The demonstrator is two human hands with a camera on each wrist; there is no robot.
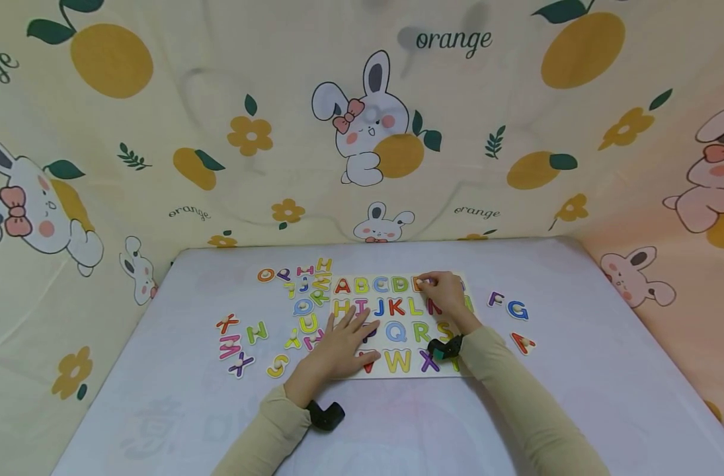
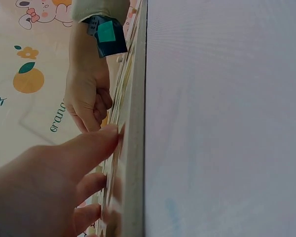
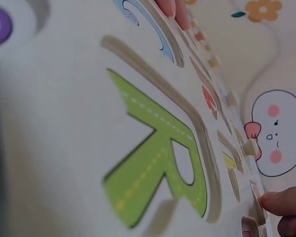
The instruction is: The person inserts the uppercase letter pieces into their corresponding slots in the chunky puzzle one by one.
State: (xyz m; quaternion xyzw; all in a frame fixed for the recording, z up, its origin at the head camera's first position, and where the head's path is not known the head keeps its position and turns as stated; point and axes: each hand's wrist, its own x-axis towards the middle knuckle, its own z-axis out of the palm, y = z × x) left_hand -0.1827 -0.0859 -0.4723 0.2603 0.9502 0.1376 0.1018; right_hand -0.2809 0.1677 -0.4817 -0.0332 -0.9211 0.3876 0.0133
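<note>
A wooden alphabet puzzle board [image 1: 418, 378] lies on the table with coloured letters in rows. My left hand [image 1: 340, 347] rests on its left part with fingers spread; in the left wrist view the thumb [image 2: 96, 145] lies along the board edge. At the top row, beside the green D [image 1: 400, 284], my right hand [image 1: 447, 293] pinches a small orange-red letter piece [image 1: 417, 284], mostly hidden by the fingers. The right wrist view shows fingertips [image 3: 276, 201] of that hand at the board and a printed green R [image 3: 158, 148] close up.
Loose knobbed letters lie in a cluster left of the board, among them an orange O [image 1: 266, 275], a blue Q [image 1: 303, 307] and a yellow S [image 1: 277, 365]. To the right are a purple F [image 1: 496, 299], a blue G [image 1: 518, 310] and a red A [image 1: 523, 343]. A patterned cloth [image 1: 248, 178] hangs behind.
</note>
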